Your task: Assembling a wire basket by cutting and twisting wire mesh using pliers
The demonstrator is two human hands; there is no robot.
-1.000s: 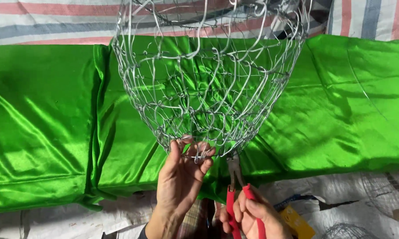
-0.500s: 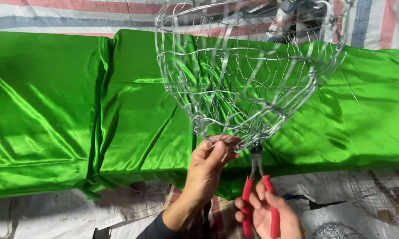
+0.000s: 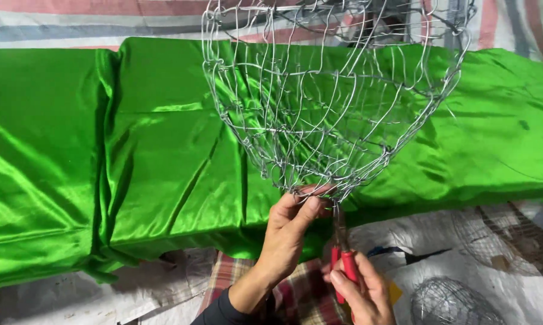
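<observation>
two bare hands, no gloves, rings or watch to be seen. left hand (image 3: 288,232) leading back to a bare wrist and forearm, then a dark, close-fitting sleeve (image 3: 220,310) at the bottom edge. right hand (image 3: 364,292) cut off low in view, wrist and any sleeve out of sight. short, plain fingernails.
</observation>
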